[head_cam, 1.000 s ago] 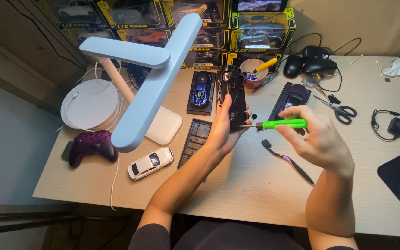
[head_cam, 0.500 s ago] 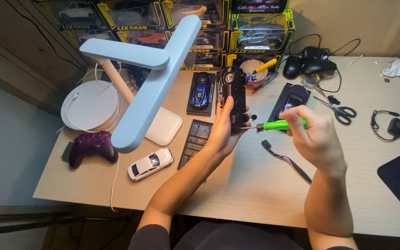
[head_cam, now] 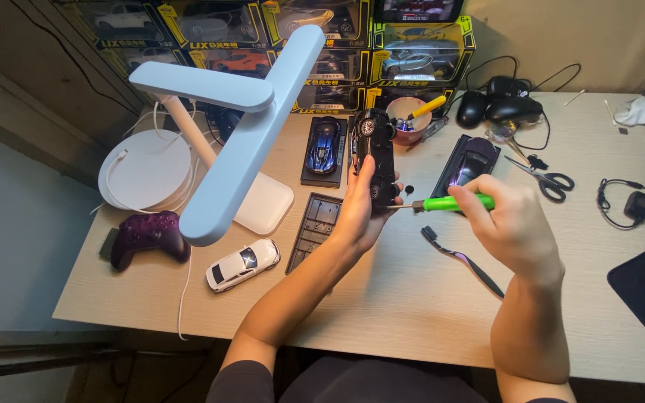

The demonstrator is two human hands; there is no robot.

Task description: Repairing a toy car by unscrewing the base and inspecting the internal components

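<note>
My left hand (head_cam: pixel 358 213) holds a black model car (head_cam: pixel 376 149) upright above the desk, underside toward me. My right hand (head_cam: pixel 509 224) grips a green-handled screwdriver (head_cam: pixel 453 202) held level, its metal tip touching the car's lower end. A black display base (head_cam: pixel 318 222) lies on the desk just left of my left wrist. A dark toothbrush (head_cam: pixel 460 260) lies on the desk under my right hand.
A white desk lamp (head_cam: pixel 240 142) reaches over the left half of the desk (head_cam: pixel 397 298). Near it are a white model car (head_cam: pixel 242 264), a purple game controller (head_cam: pixel 147 237), a blue model car (head_cam: pixel 324 145) on a base, scissors (head_cam: pixel 543 175) and stacked boxed models (head_cam: pixel 419 56) at the back.
The screwdriver tip has moved in to the black car's lower end. Both hands have stayed almost in place.
</note>
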